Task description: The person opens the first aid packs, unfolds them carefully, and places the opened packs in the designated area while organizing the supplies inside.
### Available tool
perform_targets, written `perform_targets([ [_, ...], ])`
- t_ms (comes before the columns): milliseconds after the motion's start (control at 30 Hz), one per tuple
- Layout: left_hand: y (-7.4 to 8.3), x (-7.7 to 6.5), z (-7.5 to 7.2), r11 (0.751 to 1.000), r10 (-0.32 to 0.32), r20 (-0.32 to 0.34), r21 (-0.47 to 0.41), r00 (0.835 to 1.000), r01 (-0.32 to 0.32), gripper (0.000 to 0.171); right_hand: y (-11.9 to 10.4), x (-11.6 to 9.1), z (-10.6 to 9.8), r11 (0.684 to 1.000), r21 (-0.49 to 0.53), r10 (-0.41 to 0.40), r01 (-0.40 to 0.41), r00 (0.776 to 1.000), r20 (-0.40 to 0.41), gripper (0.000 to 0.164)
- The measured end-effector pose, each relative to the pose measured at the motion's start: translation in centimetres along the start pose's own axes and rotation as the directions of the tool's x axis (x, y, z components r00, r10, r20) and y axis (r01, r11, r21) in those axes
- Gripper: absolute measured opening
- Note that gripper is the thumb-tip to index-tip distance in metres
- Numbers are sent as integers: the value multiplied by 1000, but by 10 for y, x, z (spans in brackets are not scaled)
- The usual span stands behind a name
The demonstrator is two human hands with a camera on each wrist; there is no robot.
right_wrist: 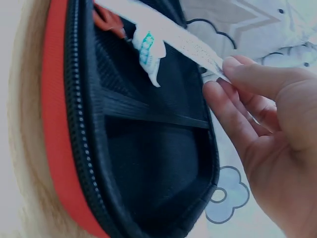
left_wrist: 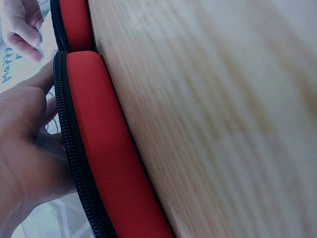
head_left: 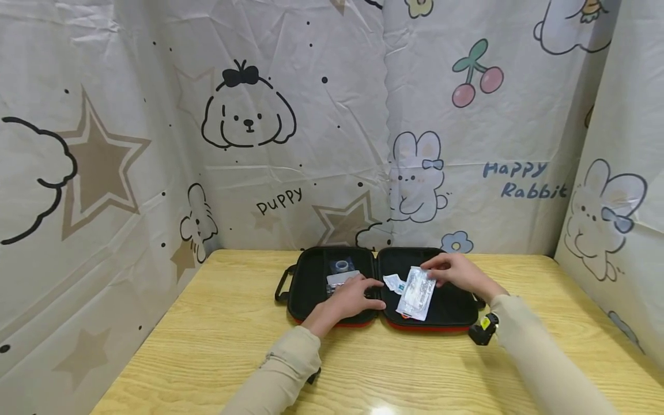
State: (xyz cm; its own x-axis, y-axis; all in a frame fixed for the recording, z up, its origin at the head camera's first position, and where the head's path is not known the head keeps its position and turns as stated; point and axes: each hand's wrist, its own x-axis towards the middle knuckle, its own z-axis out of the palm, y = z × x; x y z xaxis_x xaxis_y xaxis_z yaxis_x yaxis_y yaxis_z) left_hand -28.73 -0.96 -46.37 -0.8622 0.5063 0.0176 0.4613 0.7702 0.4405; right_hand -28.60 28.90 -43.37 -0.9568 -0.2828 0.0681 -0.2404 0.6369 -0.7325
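An unzipped black-lined case with a red shell (left_wrist: pixel 106 129) lies spread flat on the table. My right hand (right_wrist: pixel 277 109) pinches one edge of a flat white and clear packet (head_left: pixel 417 293) between thumb and fingers, above the case's right half (head_left: pixel 456 308). Beneath it sit a small crumpled white wrapper with teal print (right_wrist: pixel 148 49) and an orange-handled tool (right_wrist: pixel 110 22), partly hidden. My left hand (head_left: pixel 355 297) reaches over the left half (head_left: pixel 308 288), fingers loosely spread, nothing visibly held. Near its fingers lie a white flat item (head_left: pixel 342 277) and a roll of tape (head_left: pixel 342 266).
The case rests on a wood-grain table (head_left: pixel 233 323), close to the back edge. A carry handle (head_left: pixel 282 285) sticks out on its left. Elastic straps (right_wrist: pixel 148 113) cross the lining. A printed cloth (head_left: pixel 311 144) hangs behind and along both sides.
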Motion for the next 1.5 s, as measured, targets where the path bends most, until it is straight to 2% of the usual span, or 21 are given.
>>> perform_targets([
  [200, 0, 1, 0, 1000, 10, -3, -2, 1000, -10, 56, 0, -17, -14, 999, 48, -1, 7, 992, -126, 34],
  [400, 0, 1, 1, 1000, 6, -2, -27, 1000, -6, 55, 4, -33, -27, 999, 47, 0, 11, 974, -225, 38],
  [633, 0, 1, 0, 1000, 10, -4, -29, 1000, -10, 55, 14, -48, -37, 997, 75, 15, 7, 957, -289, 41],
  [833, 0, 1, 0, 999, 8, 4, -40, 1000, -8, 56, 22, -58, -38, 996, 81, -4, 32, 945, -327, 39],
  [1167, -1, 0, -1, 999, 2, 2, -53, 1000, -2, 56, 34, -70, -35, 999, 26, -18, 30, 929, -369, 36],
  [1367, -1, 0, -2, 999, -1, -2, -47, 1000, 1, 56, 34, -76, -33, 998, -62, -48, 28, 930, -365, 32],
  [1500, -1, 0, -1, 999, 2, 0, -43, 1000, -2, 56, 35, -83, -28, 991, -135, -56, 2, 914, -403, 28],
])
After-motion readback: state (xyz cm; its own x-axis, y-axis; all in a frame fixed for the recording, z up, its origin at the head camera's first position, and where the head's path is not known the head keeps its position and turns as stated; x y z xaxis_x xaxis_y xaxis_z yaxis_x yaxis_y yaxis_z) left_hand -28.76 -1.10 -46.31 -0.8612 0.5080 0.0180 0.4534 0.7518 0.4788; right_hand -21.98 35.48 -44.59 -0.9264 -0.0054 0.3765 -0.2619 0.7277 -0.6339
